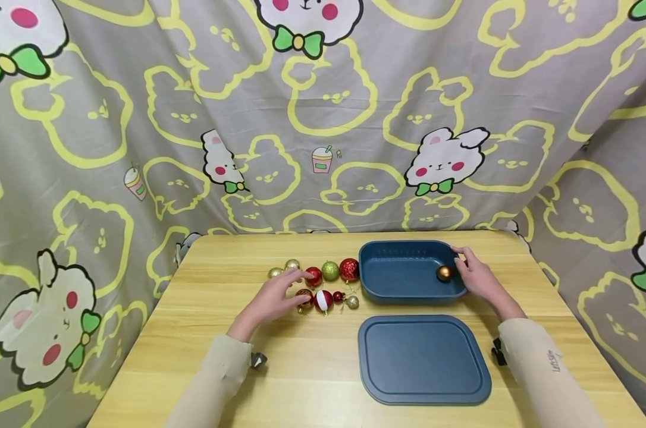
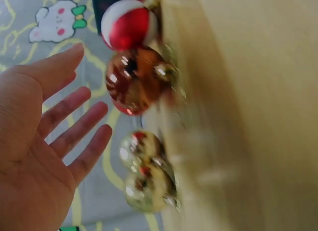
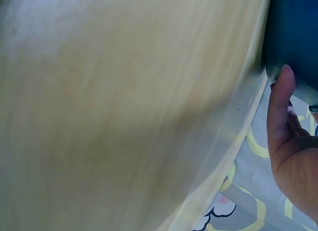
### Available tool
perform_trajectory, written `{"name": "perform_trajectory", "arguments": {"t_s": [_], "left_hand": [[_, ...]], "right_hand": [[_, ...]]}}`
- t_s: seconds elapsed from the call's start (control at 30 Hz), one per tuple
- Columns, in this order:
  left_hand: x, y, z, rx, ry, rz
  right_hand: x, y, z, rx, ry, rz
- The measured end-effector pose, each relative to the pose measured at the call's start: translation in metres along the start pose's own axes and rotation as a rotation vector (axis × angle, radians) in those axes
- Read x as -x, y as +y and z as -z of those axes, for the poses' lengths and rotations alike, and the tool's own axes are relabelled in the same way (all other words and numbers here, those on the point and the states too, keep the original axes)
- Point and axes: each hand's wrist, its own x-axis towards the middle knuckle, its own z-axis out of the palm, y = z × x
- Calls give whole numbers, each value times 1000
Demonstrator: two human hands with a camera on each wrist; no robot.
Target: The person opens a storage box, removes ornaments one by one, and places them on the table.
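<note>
My left hand hovers over a group of Christmas baubles, fingers spread and nothing held. In the left wrist view, a shiny brown bauble is just beyond its fingertips, beside a red-and-white bauble and two gold ones. A red bauble, a green one and a glittery red one line up toward the blue container. My right hand holds that container by its right end. One copper bauble lies inside.
A flat blue lid lies in front of the container on the wooden table. A small dark red bauble and a small glittery gold one sit left of the container. A patterned curtain hangs behind the table.
</note>
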Motion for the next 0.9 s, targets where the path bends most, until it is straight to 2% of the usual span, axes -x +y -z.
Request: {"name": "perform_trajectory", "arguments": {"t_s": [0.23, 0.43, 0.7, 0.9], "left_hand": [[-31, 31, -8, -20, 17, -148], [-63, 57, -21, 48, -5, -234], [-100, 91, -44, 57, -81, -292], [-124, 111, -68, 94, -137, -275]], "right_hand": [[0, 0, 5, 6, -4, -1], [-2, -1, 5, 6, 5, -1], [-2, 0, 3, -9, -1, -5], [-1, 1, -1, -15, 23, 5]]}}
